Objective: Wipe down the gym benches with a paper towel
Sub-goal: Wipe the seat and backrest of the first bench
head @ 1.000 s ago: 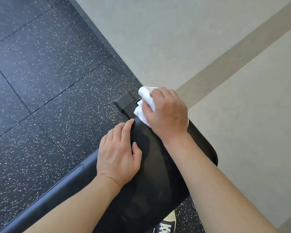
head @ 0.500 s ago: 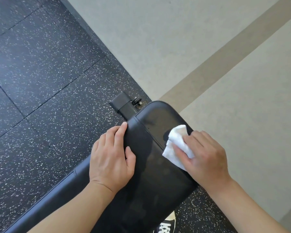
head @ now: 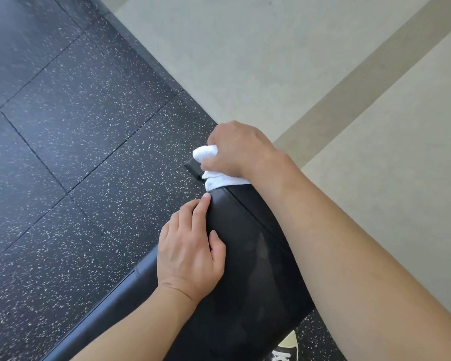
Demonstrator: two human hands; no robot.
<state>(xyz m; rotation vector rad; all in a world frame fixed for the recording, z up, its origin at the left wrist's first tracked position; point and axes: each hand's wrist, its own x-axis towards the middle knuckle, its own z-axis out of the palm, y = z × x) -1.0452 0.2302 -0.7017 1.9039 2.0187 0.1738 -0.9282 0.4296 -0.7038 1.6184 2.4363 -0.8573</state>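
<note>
A black padded gym bench [head: 248,256] runs from the lower middle up to the centre of the view. My right hand [head: 237,149] grips a crumpled white paper towel [head: 214,175] and presses it on the bench's far end, over the pad's edge. My left hand [head: 190,246] rests flat on the pad's left side, fingers straight along the edge and thumb on the top. My right forearm hides the pad's right side.
Black speckled rubber floor tiles [head: 76,152] lie to the left, a pale smooth floor [head: 245,61] with a tan stripe to the right. A black frame end [head: 193,168] juts past the pad. A dark rail [head: 102,313] runs lower left. A shoe [head: 284,350] shows at the bottom.
My right hand has swept the paper towel from the pad's right side back up to its far end. My left hand has stayed on the left edge.
</note>
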